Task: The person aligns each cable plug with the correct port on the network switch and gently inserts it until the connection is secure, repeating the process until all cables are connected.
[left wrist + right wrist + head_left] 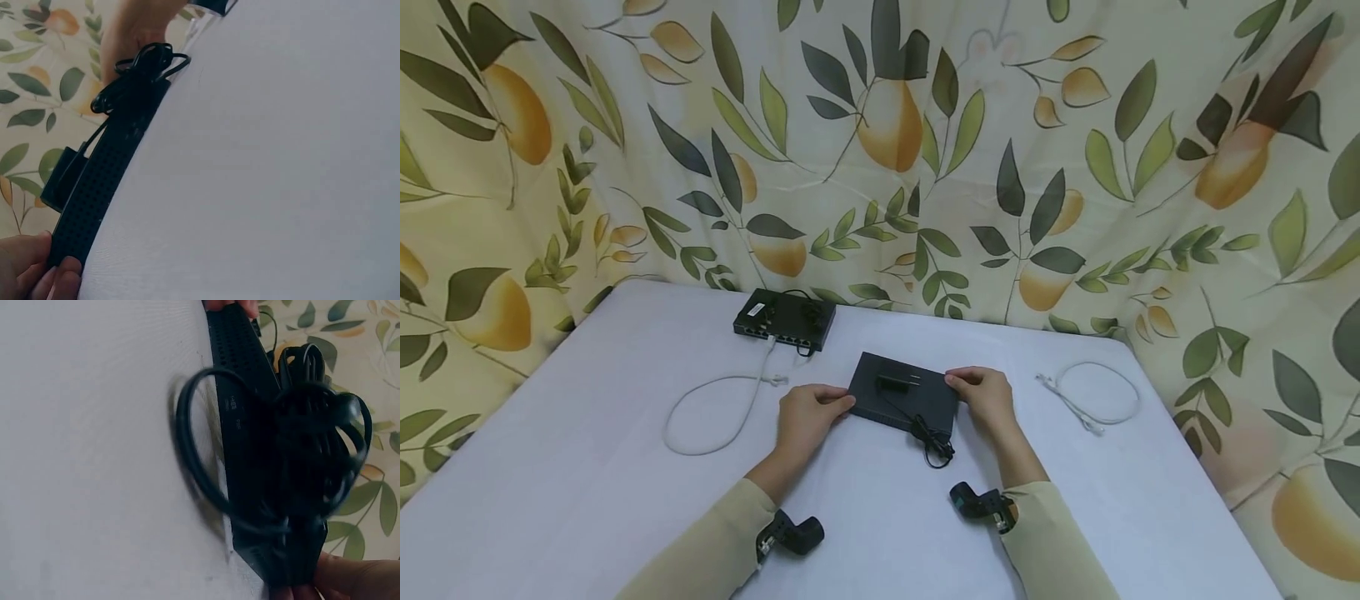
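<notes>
A flat black network switch (936, 393) lies on the white table near its middle, with a row of vent holes along the side seen in the left wrist view. My left hand (805, 421) grips its left end, thumb above and fingers below. At the opposite end, my right hand (988, 404) pinches the right edge in the same way. On top of the switch rests a black power adapter (891, 384) with its prongs pointing right. Its bundled black cord (929, 432) hangs over the front right corner, and looms large in the right wrist view.
Behind and to the left stands a second black switch (782, 312) with a row of ports and black cord on top. A white cable (681, 404) runs from it in a loop. Another coiled white cable (1131, 408) lies at right. A patterned curtain (880, 208) borders the table.
</notes>
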`<state>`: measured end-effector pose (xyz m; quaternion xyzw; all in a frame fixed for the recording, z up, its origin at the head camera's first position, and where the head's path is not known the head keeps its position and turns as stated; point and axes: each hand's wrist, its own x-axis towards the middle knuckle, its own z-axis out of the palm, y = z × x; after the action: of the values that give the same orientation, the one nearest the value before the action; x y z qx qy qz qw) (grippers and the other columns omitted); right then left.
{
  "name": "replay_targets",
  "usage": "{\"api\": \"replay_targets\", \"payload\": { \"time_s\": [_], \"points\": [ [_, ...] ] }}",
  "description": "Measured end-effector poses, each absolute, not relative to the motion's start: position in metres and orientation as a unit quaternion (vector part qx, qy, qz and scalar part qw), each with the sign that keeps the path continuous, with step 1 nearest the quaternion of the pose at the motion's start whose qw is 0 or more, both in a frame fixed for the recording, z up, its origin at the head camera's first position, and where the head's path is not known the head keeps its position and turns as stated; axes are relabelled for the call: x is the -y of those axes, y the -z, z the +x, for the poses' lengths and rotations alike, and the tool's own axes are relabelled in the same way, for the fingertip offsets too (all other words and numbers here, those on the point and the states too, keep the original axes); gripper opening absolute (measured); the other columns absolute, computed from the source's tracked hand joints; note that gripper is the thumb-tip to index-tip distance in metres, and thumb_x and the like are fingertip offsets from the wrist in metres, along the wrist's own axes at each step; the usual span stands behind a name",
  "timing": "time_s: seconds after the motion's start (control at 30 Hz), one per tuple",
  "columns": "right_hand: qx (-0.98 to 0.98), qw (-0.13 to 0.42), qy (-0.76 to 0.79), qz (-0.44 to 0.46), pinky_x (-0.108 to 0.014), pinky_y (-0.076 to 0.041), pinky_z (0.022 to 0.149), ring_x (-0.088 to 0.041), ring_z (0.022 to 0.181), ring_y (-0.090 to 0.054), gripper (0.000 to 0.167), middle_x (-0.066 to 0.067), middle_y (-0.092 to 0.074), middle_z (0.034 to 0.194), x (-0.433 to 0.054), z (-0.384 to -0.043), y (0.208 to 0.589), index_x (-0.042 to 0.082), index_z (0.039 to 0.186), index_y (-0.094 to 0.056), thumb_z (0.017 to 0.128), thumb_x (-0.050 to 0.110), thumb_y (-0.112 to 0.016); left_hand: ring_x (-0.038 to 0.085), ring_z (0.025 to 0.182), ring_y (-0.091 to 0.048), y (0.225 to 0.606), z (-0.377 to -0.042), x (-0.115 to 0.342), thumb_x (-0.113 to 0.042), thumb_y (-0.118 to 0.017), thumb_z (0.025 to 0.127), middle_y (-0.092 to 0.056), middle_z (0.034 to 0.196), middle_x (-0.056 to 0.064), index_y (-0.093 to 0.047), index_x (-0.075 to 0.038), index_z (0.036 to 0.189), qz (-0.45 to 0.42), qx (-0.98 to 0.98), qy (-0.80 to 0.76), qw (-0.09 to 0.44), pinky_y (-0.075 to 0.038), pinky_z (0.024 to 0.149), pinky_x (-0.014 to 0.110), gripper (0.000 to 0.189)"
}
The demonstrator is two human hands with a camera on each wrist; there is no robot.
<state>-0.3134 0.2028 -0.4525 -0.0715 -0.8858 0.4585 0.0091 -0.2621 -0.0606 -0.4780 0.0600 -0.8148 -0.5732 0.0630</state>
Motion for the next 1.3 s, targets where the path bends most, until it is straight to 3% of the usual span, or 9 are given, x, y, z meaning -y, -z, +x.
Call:
{"api": "replay_targets", "payload": {
  "time_s": [0.5, 0.83, 1.0, 1.3],
  "points": [
    [0.877, -0.004, -0.469, -0.102, -0.019, -0.048, 0.061, -0.008, 0.069, -0.061, 0.022, -0.007, -0.073, 0.087, -0.21, -0.298, 0.45, 0.001, 0.103, -0.075, 0.09, 0.019, -0.072, 0.01, 0.073, -0.072, 0.476, -0.293, 0.059, -0.022, -0.081, 0.082, -0.077, 0.091, 0.007, -0.079, -0.008, 0.096, 0.084, 0.82, 0.562, 0.06, -0.058, 0.067, 0.02, 0.019],
    [0.876, -0.009, -0.473, -0.096, -0.019, -0.051, 0.061, -0.008, 0.068, -0.064, 0.018, -0.013, -0.072, 0.095, -0.206, -0.28, 0.452, 0.0, 0.093, -0.075, 0.088, 0.017, -0.075, 0.013, 0.076, -0.073, 0.473, -0.315, 0.059, -0.022, -0.079, 0.084, -0.077, 0.093, 0.008, -0.079, -0.009, 0.098, 0.092, 0.826, 0.553, 0.067, -0.059, 0.07, 0.022, 0.019],
    [0.875, -0.007, -0.474, -0.099, -0.02, -0.054, 0.061, -0.008, 0.066, -0.064, 0.017, -0.012, -0.072, 0.091, -0.204, -0.272, 0.45, 0.0, 0.09, -0.074, 0.087, 0.016, -0.076, 0.012, 0.076, -0.072, 0.471, -0.321, 0.057, -0.024, -0.078, 0.085, -0.077, 0.093, 0.007, -0.079, -0.01, 0.099, 0.091, 0.83, 0.547, 0.058, -0.058, 0.071, 0.022, 0.02],
    [0.866, -0.006, -0.489, -0.103, -0.02, -0.056, 0.059, -0.008, 0.062, -0.065, 0.016, -0.008, -0.071, 0.08, -0.202, -0.26, 0.447, -0.002, 0.088, -0.073, 0.085, 0.013, -0.077, 0.018, 0.089, -0.073, 0.471, -0.322, 0.048, -0.025, -0.078, 0.085, -0.077, 0.094, 0.006, -0.079, -0.009, 0.1, 0.085, 0.831, 0.544, 0.077, -0.058, 0.084, 0.032, 0.022]
  ]
}}
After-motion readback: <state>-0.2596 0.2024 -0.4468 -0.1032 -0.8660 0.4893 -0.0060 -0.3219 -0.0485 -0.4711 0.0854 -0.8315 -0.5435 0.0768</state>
